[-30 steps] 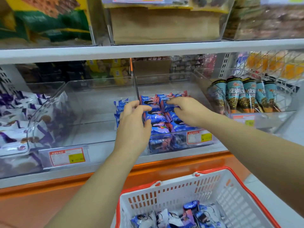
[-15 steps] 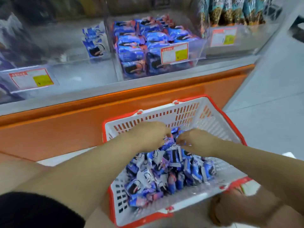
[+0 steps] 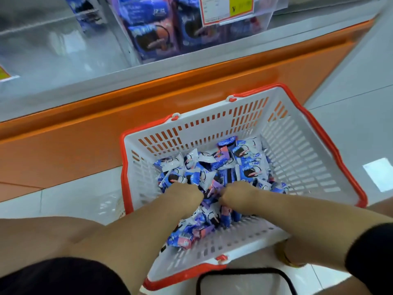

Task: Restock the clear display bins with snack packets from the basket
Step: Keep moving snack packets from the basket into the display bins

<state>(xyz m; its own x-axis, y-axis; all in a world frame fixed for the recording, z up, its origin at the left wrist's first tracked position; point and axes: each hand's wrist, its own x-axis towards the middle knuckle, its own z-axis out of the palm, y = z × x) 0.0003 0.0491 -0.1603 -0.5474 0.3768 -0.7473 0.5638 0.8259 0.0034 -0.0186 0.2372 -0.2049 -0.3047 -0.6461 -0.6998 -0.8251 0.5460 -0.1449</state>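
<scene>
A white basket [image 3: 297, 150] with a red rim sits on the floor, holding several blue and white snack packets [image 3: 244, 165]. My left hand [image 3: 185, 195] and my right hand [image 3: 239, 193] are both down in the pile, side by side, fingers curled into the packets. The fingertips are buried, so what each one grips is hidden. At the top, a clear display bin [image 3: 261, 22] holds more blue packets behind a price label [image 3: 225, 8].
An orange shelf base [image 3: 106, 128] runs across behind the basket. Pale floor tiles [image 3: 350, 107] lie to the right. A second clear bin [image 3: 53, 45] at the upper left is nearly bare. A black-rimmed object [image 3: 244, 279] sits at the bottom edge.
Both hands left the display bin and dropped into the basket. My view tilted down, and the hands now dig deeper into the packets, nearer the basket's front.
</scene>
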